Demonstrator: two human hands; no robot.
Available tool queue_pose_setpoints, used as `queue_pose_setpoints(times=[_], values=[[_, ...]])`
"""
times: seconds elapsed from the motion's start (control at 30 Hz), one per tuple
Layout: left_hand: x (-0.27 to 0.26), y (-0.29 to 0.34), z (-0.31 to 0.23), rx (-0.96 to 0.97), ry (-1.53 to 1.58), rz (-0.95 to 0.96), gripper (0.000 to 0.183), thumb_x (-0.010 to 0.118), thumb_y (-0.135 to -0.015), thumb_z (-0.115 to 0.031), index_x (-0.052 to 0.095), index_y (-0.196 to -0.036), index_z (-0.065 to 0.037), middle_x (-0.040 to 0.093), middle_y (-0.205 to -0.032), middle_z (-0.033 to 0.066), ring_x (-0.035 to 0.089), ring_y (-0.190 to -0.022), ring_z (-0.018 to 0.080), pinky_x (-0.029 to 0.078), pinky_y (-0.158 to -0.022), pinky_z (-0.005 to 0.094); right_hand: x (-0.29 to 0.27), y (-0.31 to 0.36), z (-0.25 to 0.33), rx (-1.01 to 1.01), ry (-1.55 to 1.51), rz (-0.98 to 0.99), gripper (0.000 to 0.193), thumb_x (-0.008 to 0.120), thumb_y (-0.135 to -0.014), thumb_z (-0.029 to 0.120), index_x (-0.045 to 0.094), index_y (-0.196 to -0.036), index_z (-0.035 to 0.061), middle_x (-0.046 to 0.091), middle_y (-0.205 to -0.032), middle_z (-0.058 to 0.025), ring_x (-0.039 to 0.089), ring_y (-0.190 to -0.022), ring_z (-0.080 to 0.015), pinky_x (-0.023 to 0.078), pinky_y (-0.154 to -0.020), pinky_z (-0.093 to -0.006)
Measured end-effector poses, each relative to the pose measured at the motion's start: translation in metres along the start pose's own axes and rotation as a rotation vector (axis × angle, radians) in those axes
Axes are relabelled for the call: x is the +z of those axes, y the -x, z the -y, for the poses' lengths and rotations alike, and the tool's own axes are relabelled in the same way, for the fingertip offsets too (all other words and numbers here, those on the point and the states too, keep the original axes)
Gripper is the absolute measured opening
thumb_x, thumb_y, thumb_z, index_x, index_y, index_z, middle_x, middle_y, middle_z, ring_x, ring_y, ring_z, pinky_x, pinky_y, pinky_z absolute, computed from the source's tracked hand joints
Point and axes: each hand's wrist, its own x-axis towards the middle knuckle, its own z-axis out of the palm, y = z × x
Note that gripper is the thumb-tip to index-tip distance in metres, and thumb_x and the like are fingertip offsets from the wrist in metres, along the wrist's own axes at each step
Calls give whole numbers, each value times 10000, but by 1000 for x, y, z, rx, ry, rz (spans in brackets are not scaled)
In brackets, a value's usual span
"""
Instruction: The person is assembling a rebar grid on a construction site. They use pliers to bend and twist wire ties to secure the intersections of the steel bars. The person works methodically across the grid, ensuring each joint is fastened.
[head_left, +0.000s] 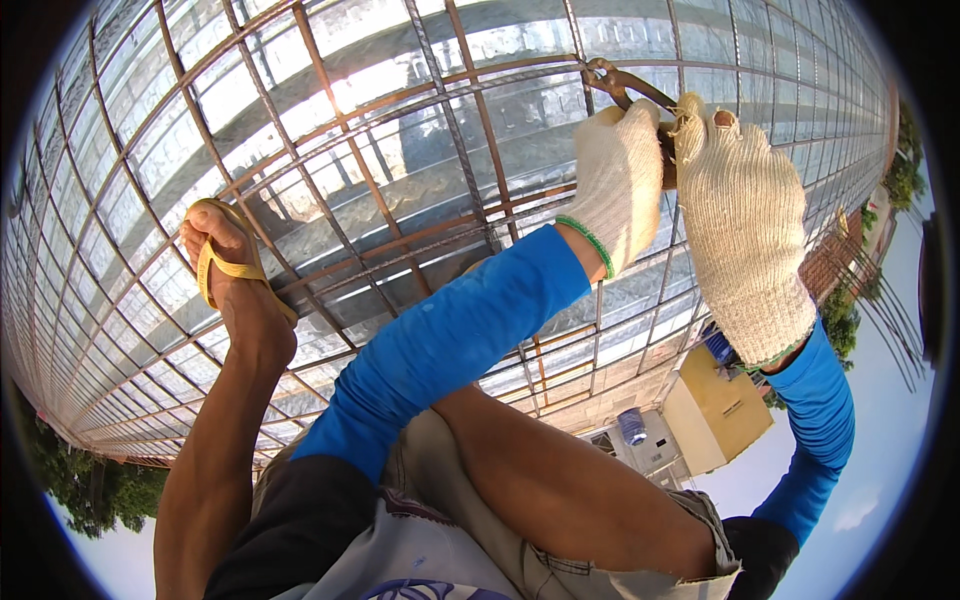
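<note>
At the lower left, dark green foliage (110,497) is showing beyond the edge of a rusty rebar mesh (345,125), which is spreading over most of the frame above ribbed, shiny metal sheeting (540,100). A bare foot (240,300) in a yellow thong sandal (237,270) is resting on the mesh at the left. Right of it, a blue sleeve (450,340) is lying diagonally across the centre, ending at the left hand (618,180) in a cream, green-edged glove. Just above that hand, at the upper centre-right, dark pincers (645,86) are standing with their head at the bars and their curved handles slanting down right toward both gloves. The left hand's fingers are curling around a handle, the head lying beyond them to the upper left; their tips are staying out of sight. The right hand (745,220), also gloved, is sitting just beside it, its fingers bending side by side, one tip showing through a hole; a handle is meeting the glove's upper left edge, but whether the fingers are gripping it I cannot tell. Below, a yellow building (722,408) is appearing, and loose bars (885,310) are jutting out at the far right.
</note>
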Motion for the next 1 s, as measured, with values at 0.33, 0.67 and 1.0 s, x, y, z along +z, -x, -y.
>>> queue_pose_setpoints(times=[0.33, 0.67, 1.0], values=[[-5, 17, -1, 71, -176, 23, 289, 581, -1072, -263, 617, -1097, 23, 623, -940, 99, 656, -744, 163, 546, -613, 354, 16, 8, -10, -62, 8, -25, 444, 725, -917, 71, 601, -1332, -23, 718, -915, -106, 758, -775, -216, 624, -585, -320], [-39, -10, 16, 200, -317, -99, 308, 636, -1057, -183, 630, -1265, 44, 701, -1121, 153, 706, -883, 252, 549, -776, 394, 1, 0, -12, -100, -136, -50, 269, 736, -890, 53, 666, -1124, -59, 709, -804, -117, 787, -747, -234, 622, -561, -337], [-21, -26, 46, 151, -349, -76, 217, 606, -1064, -186, 673, -1052, 20, 639, -817, 92, 534, -717, 189, 475, -687, 431, 11, 1, -28, -190, -256, -109, 267, 707, -959, 81, 628, -1201, 0, 714, -808, -156, 786, -762, -258, 602, -545, -353]])
